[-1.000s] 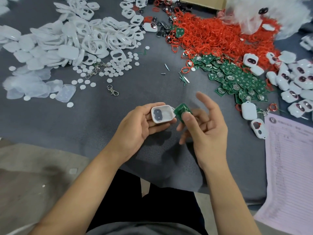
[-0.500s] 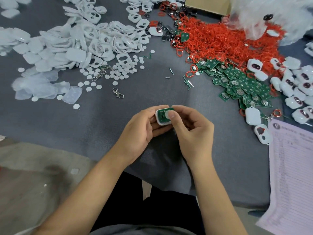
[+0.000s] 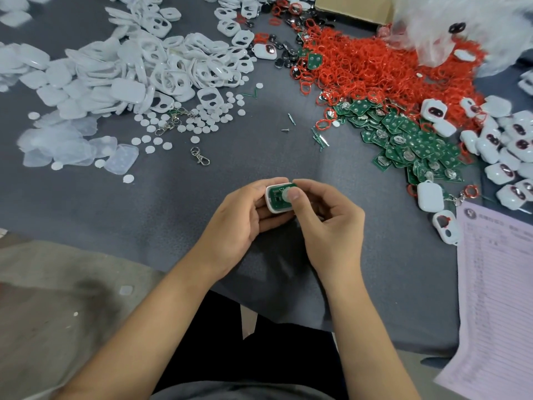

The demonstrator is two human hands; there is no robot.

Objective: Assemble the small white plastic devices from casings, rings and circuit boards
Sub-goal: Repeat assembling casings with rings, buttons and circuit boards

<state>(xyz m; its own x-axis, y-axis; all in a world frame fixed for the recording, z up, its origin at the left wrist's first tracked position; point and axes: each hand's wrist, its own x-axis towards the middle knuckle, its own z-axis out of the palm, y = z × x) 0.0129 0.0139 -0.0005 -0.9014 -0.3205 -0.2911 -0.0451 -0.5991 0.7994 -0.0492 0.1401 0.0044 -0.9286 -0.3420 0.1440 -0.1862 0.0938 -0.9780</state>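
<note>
My left hand (image 3: 239, 223) grips a small white casing (image 3: 270, 204) from the left, open side up. A green circuit board (image 3: 279, 194) lies inside it. My right hand (image 3: 331, 223) holds the casing's right side, its thumb pressing on the board. A heap of white casing halves (image 3: 138, 70) lies at the back left. Red rings (image 3: 375, 64) are piled at the back right, with green circuit boards (image 3: 409, 140) spread below them. Assembled white devices (image 3: 507, 145) sit along the right edge.
Small white discs (image 3: 184, 125) and metal clasps (image 3: 199, 156) lie scattered on the grey cloth (image 3: 115, 203). Clear plastic covers (image 3: 66, 145) rest at the left. A printed paper sheet (image 3: 499, 284) covers the near right corner. A white plastic bag (image 3: 461, 24) sits at the back right.
A second ago my right hand held the green board beside the casing. The board has since gone into the casing, and my thumb now presses on it.
</note>
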